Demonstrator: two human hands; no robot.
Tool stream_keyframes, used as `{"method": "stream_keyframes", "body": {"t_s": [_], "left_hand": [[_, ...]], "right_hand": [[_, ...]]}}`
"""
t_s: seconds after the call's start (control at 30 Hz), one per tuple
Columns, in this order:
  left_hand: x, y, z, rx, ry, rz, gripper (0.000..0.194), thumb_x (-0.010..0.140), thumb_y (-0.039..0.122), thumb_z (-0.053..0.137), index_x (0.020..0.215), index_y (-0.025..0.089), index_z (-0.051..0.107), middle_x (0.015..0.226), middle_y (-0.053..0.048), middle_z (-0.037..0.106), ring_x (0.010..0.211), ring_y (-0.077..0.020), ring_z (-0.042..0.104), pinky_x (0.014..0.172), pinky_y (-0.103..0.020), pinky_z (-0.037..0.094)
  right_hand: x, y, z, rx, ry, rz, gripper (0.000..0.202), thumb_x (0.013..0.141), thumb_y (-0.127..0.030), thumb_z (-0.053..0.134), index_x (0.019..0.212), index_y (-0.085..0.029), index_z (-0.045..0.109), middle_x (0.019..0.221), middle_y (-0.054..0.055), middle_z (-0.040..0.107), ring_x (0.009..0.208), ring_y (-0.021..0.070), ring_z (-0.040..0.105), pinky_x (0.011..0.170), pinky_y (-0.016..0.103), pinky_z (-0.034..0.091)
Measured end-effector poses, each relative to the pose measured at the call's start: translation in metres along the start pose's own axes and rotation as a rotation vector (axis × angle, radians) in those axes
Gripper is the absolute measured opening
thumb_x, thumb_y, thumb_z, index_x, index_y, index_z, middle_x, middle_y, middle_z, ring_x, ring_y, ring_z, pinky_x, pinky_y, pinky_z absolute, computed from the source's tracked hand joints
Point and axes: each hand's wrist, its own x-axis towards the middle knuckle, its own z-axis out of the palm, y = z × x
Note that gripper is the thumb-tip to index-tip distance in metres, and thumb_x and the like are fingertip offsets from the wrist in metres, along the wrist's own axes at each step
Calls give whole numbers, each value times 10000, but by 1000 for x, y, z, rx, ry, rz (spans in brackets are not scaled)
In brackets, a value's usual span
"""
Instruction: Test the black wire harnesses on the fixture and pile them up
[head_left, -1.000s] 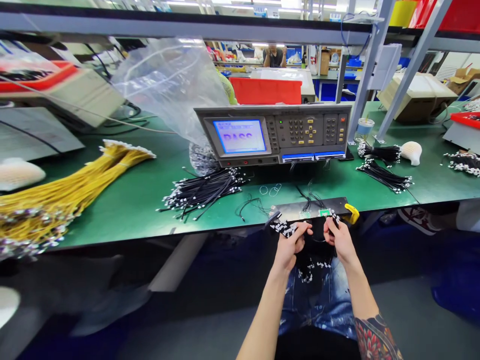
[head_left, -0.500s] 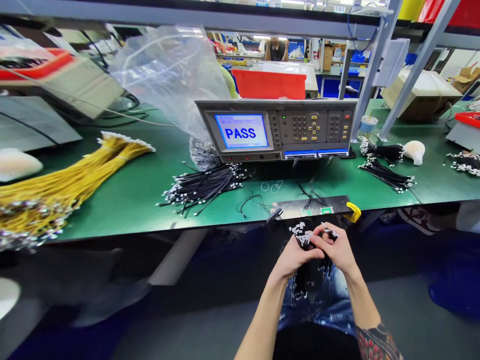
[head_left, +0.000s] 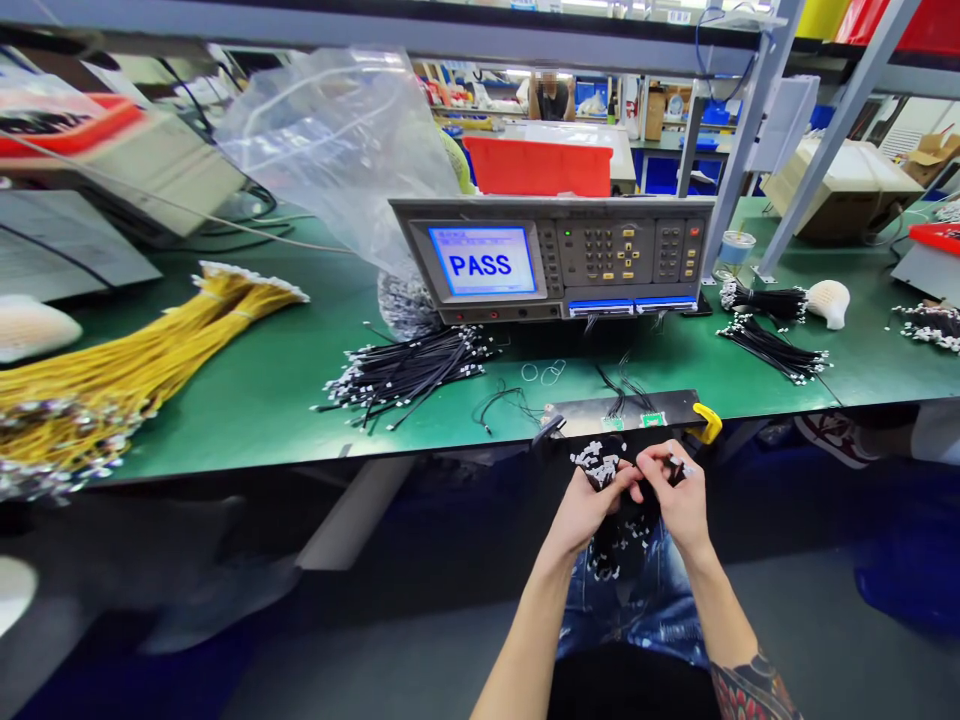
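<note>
My left hand [head_left: 589, 505] is closed round a bundle of short black cables [head_left: 606, 550], whose white connectors stick out above and below it. Beside it, my right hand [head_left: 679, 495] is closed on a smaller group of black cables with white ends [head_left: 679, 468]. The fingertips of both hands nearly meet over my lap, just in front of the bench edge. Beyond them lies a black fixture strip [head_left: 585, 412] with small green boards [head_left: 652, 420] and a yellow clamp [head_left: 707, 424].
A tester [head_left: 555, 262] showing PASS stands on the green bench [head_left: 247, 400]. Black cables [head_left: 412, 375] lie left of centre, yellow cables [head_left: 150, 360] farther left, and more black bundles [head_left: 776, 350] at right. A person [head_left: 552, 98] is in the background.
My right hand has turned, its fingertips now pointing down and left toward my left hand. My left thumb has lifted, and the cable ends have shifted a little.
</note>
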Motion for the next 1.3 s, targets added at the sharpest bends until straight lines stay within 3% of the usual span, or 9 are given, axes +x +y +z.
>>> {"method": "stream_keyframes", "body": {"t_s": [0.13,0.2,0.37,0.53,0.7,0.9,1.03,1.2,1.3], "left_hand": [[-2,1,-4,33,-6,-17,523,688,600,859,877,127,738,565,12,620,403,-49,368,436,-211,231],[-2,3,-6,46,32,-2,507,701,586,856,890,127,750,568,17,612,409,-54,406,448,-211,268],[0,4,-11,-32,217,78,493,664,570,883,833,121,770,555,22,583,409,-31,356,432,-197,201],[2,5,-16,-234,265,98,442,603,509,927,732,126,748,572,15,605,374,5,243,406,-198,102],[3,3,-21,-321,202,130,432,653,520,894,813,131,795,679,-39,716,361,19,203,403,-209,98],[5,-1,-22,-331,182,143,400,679,440,896,948,158,807,852,-97,796,392,6,219,410,-222,142],[8,0,-16,-297,210,133,456,617,462,938,921,152,799,775,-63,769,384,7,231,411,-217,133],[15,2,-7,-246,224,121,493,618,544,931,840,132,777,441,79,474,365,-4,199,409,-204,131],[18,1,-1,-215,238,102,544,590,586,929,814,119,761,597,-11,668,366,6,220,394,-204,131]], "right_hand": [[7,-1,0,331,190,87,404,831,-580,768,864,-243,548,778,-33,674,385,12,198,358,185,150],[12,-3,-4,417,245,105,448,811,-595,781,879,-255,498,854,-5,733,373,2,181,354,174,134],[26,1,-16,411,345,41,463,759,-582,820,839,-239,520,592,-69,619,357,10,183,355,165,150],[32,16,-16,290,287,66,448,716,-576,843,748,-187,623,523,-51,580,356,27,266,349,193,186],[35,27,-12,120,157,84,462,714,-578,844,797,-145,706,648,50,736,363,41,318,357,219,217],[36,31,-5,54,227,39,410,758,-535,825,802,-147,702,641,65,740,496,145,587,445,243,375],[39,33,-3,38,234,37,419,746,-553,821,774,-159,679,602,52,719,505,169,619,469,262,416],[42,29,0,29,234,44,404,742,-542,811,729,-171,654,561,39,700,486,167,607,490,273,424],[41,27,3,47,269,34,386,748,-521,807,727,-170,648,555,34,698,483,158,599,520,278,438]]}}
